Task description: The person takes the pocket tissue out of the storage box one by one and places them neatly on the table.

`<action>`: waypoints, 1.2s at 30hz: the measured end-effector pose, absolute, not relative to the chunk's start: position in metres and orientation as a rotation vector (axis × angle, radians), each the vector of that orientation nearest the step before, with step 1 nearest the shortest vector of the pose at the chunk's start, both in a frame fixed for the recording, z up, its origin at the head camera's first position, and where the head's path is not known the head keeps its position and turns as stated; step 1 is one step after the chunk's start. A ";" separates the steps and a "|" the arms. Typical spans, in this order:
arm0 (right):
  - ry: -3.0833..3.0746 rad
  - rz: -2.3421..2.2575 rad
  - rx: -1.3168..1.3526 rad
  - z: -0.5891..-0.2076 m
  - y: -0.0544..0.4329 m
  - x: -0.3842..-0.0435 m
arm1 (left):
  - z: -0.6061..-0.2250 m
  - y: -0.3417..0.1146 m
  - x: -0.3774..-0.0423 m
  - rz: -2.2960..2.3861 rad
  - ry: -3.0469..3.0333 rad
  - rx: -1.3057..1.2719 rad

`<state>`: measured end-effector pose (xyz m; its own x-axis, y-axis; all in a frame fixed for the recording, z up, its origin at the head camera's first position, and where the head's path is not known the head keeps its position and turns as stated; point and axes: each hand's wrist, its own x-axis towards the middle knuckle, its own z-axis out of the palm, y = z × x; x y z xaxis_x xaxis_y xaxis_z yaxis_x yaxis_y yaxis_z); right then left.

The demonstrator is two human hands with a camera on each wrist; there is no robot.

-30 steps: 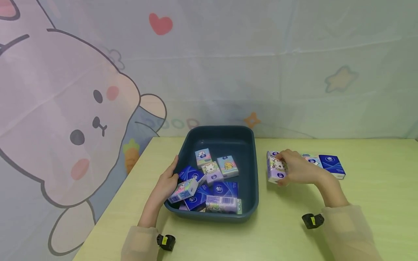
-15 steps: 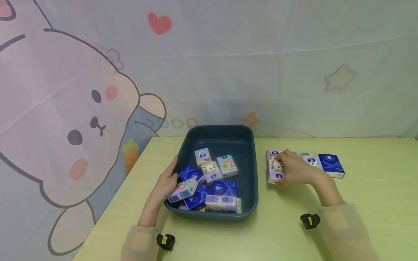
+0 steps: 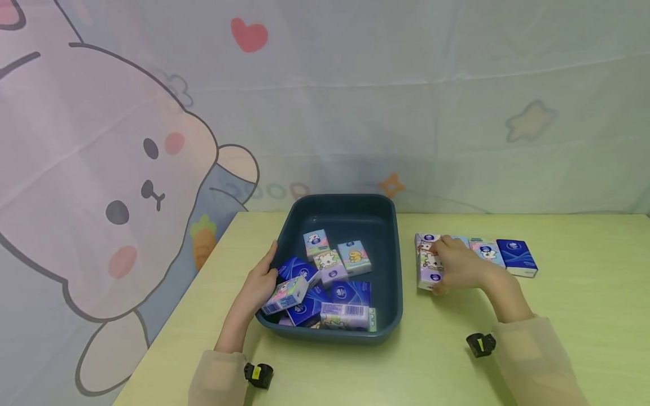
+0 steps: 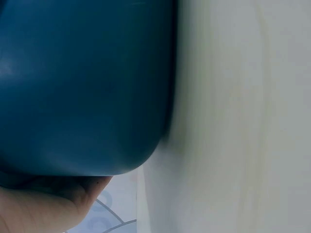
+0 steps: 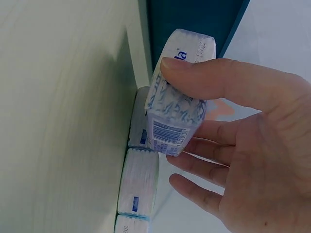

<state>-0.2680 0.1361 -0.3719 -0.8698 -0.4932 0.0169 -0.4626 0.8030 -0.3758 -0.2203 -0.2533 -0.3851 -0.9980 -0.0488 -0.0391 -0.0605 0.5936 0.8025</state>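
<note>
In the head view my left hand grips the left rim of a dark blue plastic basin, thumb on the inner side. Tissue packs lie jumbled in it, such as a yellow-puppy pack, a blue pack and a tilted pastel pack by my thumb. Right of the basin my right hand pinches a purple tissue pack between thumb and fingers. The right wrist view shows this purple pack tilted, overlapping the end of a row of packs.
The row on the table continues rightward with a pastel tissue pack and a dark blue tissue pack. Behind the pale yellow table hangs a printed cloth with a cartoon rabbit. The basin stands between my arms.
My right hand has shifted very slightly left and toward me, uncovering more of the row behind it. The left hand and basin stay in place.
</note>
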 end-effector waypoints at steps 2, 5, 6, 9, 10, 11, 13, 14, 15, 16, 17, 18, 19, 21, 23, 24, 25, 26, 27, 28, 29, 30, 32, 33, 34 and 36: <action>2.904 -0.560 -0.768 -0.373 0.136 -0.268 | -0.385 -0.253 -0.220 1.404 2.793 -0.095; 2.896 -0.537 -0.762 -0.374 0.135 -0.269 | -0.385 -0.253 -0.220 1.399 2.795 -0.097; 2.895 -0.525 -0.761 -0.375 0.135 -0.269 | -0.385 -0.253 -0.220 1.399 2.794 -0.098; 2.892 -0.493 -0.758 -0.375 0.133 -0.268 | -0.385 -0.253 -0.220 1.400 2.796 -0.093; 2.890 -0.486 -0.758 -0.375 0.132 -0.267 | -0.384 -0.253 -0.220 1.402 2.795 -0.091; 2.891 -0.479 -0.760 -0.375 0.132 -0.267 | -0.384 -0.253 -0.220 1.404 2.794 -0.088; 2.895 -0.464 -0.767 -0.375 0.131 -0.266 | -0.384 -0.253 -0.220 1.406 2.792 -0.081; 2.897 -0.456 -0.773 -0.375 0.130 -0.266 | -0.384 -0.253 -0.219 1.407 2.791 -0.077; 2.901 -0.446 -0.780 -0.375 0.130 -0.266 | -0.384 -0.253 -0.220 1.409 2.790 -0.075; 2.905 -0.434 -0.786 -0.376 0.130 -0.265 | -0.384 -0.253 -0.220 1.408 2.789 -0.074; 2.907 -0.422 -0.784 -0.376 0.129 -0.265 | -0.384 -0.253 -0.220 1.407 2.790 -0.073; 2.908 -0.410 -0.780 -0.377 0.129 -0.265 | -0.385 -0.253 -0.220 1.405 2.790 -0.075; 2.908 -0.395 -0.775 -0.377 0.128 -0.265 | -0.384 -0.253 -0.220 1.405 2.791 -0.075; 2.908 -0.372 -0.750 -0.377 0.127 -0.264 | -0.384 -0.254 -0.220 1.404 2.791 -0.078; 2.909 -0.353 -0.732 -0.376 0.125 -0.263 | -0.384 -0.254 -0.220 1.402 2.787 -0.081; 2.910 -0.346 -0.729 -0.376 0.124 -0.263 | -0.384 -0.254 -0.220 1.403 2.784 -0.082; 2.912 -0.340 -0.729 -0.375 0.124 -0.263 | -0.384 -0.254 -0.220 1.404 2.782 -0.082; 2.914 -0.338 -0.730 -0.375 0.124 -0.262 | -0.384 -0.255 -0.221 1.403 2.782 -0.082; 2.916 -0.338 -0.733 -0.375 0.123 -0.262 | -0.384 -0.255 -0.221 1.405 2.780 -0.081; 2.918 -0.335 -0.739 -0.376 0.123 -0.263 | -0.384 -0.255 -0.221 1.406 2.779 -0.079; 2.920 -0.335 -0.740 -0.376 0.123 -0.263 | -0.385 -0.255 -0.221 1.409 2.778 -0.079; 2.919 -0.336 -0.739 -0.376 0.123 -0.262 | -0.385 -0.255 -0.221 1.409 2.778 -0.077; 2.921 -0.333 -0.740 -0.377 0.123 -0.262 | -0.385 -0.255 -0.221 1.410 2.779 -0.076; 2.920 -0.332 -0.736 -0.377 0.123 -0.262 | -0.385 -0.255 -0.221 1.409 2.780 -0.075; 2.921 -0.329 -0.736 -0.377 0.123 -0.262 | -0.385 -0.255 -0.221 1.408 2.782 -0.077; 2.921 -0.324 -0.729 -0.377 0.122 -0.262 | -0.385 -0.255 -0.221 1.402 2.784 -0.079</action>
<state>-0.2621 0.1222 -0.3775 -0.8781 -0.4750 -0.0581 -0.4506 0.8617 -0.2334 -0.2209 -0.2548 -0.3854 -0.9984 -0.0347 -0.0438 -0.0559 0.5943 0.8023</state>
